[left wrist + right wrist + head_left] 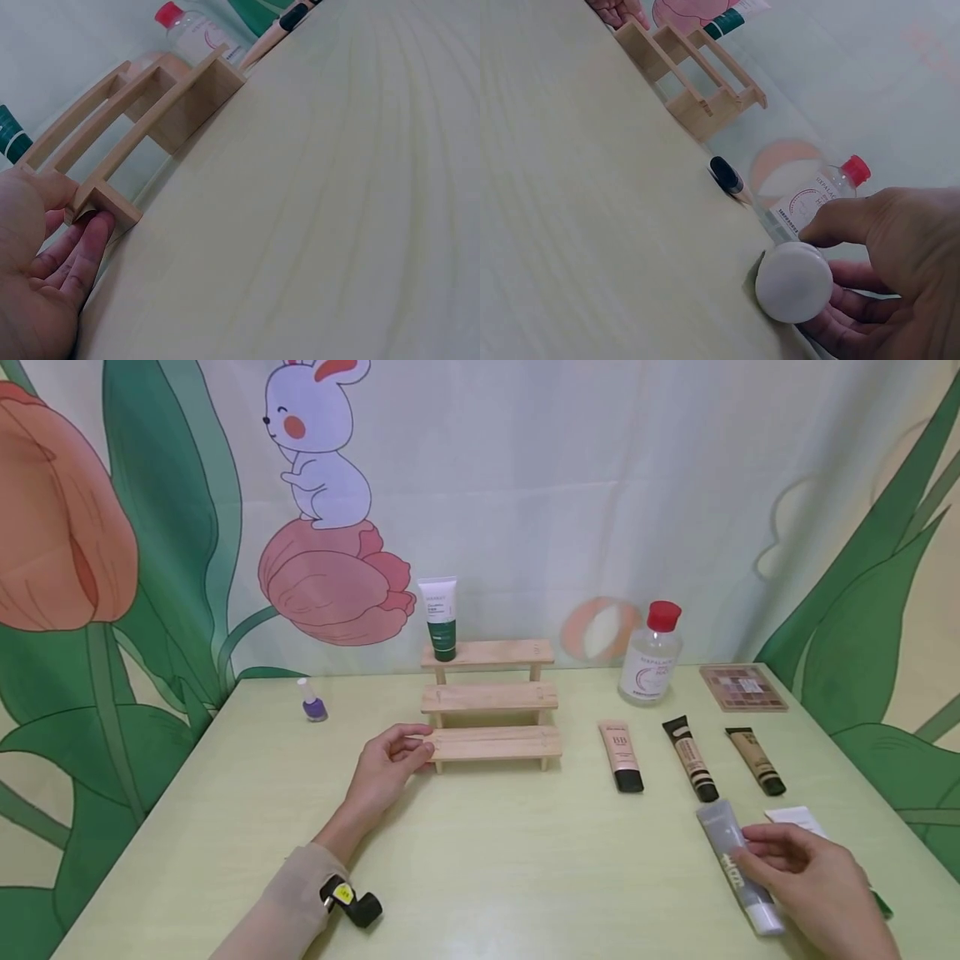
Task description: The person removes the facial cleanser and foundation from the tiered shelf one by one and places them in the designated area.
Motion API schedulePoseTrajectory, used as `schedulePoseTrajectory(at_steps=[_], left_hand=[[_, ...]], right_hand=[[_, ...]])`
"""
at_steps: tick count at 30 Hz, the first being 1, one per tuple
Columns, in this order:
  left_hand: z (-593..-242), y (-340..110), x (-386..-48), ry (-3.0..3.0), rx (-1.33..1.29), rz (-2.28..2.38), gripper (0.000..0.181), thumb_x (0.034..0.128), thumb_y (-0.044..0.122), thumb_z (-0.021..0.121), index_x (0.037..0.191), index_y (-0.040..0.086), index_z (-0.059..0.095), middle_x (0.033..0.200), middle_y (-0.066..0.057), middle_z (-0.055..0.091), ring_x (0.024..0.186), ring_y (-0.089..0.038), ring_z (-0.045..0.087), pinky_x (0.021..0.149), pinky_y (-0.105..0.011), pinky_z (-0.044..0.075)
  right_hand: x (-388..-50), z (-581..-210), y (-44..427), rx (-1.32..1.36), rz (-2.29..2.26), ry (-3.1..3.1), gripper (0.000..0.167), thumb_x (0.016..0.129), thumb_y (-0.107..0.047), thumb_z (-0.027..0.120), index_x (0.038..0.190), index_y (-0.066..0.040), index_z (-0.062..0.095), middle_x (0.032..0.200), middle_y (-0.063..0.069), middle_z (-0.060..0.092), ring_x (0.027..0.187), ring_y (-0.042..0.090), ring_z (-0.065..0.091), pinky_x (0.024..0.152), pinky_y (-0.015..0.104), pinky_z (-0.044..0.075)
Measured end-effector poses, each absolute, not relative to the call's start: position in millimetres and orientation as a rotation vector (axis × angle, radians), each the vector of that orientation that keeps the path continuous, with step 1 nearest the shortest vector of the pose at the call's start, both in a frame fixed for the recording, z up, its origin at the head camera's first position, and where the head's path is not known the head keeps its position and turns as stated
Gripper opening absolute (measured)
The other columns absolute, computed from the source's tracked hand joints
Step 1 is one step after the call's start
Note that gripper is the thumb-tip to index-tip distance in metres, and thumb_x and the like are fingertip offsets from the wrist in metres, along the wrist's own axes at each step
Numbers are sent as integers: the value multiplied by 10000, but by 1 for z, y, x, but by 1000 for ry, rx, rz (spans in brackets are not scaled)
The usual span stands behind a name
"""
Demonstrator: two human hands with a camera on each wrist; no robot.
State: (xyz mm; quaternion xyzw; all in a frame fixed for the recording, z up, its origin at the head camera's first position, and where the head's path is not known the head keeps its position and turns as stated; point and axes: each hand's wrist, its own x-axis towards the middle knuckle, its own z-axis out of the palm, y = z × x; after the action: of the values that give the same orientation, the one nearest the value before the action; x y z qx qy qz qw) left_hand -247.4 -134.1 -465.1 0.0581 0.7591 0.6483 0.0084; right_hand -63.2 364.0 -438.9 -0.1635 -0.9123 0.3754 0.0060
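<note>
My left hand (382,772) holds the left end of a three-step wooden display stand (495,745) at its lowest step. In the left wrist view, the thumb lies over the step (139,142) and the fingers reach beneath it. On the top step, at the left, a white and green tube (441,618) stands upright on its cap. At the front right my right hand (817,881) grips a grey tube (722,837) between thumb and fingers; its white cap (793,283) faces the right wrist camera. Another white and green tube (798,817) is partly hidden behind that hand.
A pink BB cream tube (618,747), a black-and-beige tube (688,756) and a gold tube (753,760) lie right of the stand. Behind them are a red-capped clear bottle (648,664) and an eyeshadow palette (742,687). Purple nail polish (313,706) stands at the left.
</note>
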Motion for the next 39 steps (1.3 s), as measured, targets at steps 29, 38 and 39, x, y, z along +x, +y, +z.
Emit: schedulePoseTrajectory(at_steps=[29,38,39], left_hand=[[-467,-136,-249,2355,183,2030,293,1084,106,752,1370,48,733,1188,-190,762,992,-174,763,907,-274,672],[-464,-135,-249,2351,167,2045,282,1076,90,758,1354,44,743,1172,-188,769,989,-200,764,893,-285,678],[-465,-135,-249,2353,168,2046,283,1075,90,759,1354,46,744,1170,-184,768,990,-200,764,894,-286,678]], right_hand=[[-60,-428,358,-346,1497,-2350,591,985,-165,888,1512,-52,645,1255,-228,739,1070,-110,727,869,84,592],[-111,-378,314,10,1537,-2369,627,1029,-183,841,1593,-131,573,1487,-74,651,1257,-29,665,954,113,583],[-119,-373,305,67,1563,-2344,618,1027,-155,839,1584,-112,576,1475,-60,655,1260,-6,672,957,119,585]])
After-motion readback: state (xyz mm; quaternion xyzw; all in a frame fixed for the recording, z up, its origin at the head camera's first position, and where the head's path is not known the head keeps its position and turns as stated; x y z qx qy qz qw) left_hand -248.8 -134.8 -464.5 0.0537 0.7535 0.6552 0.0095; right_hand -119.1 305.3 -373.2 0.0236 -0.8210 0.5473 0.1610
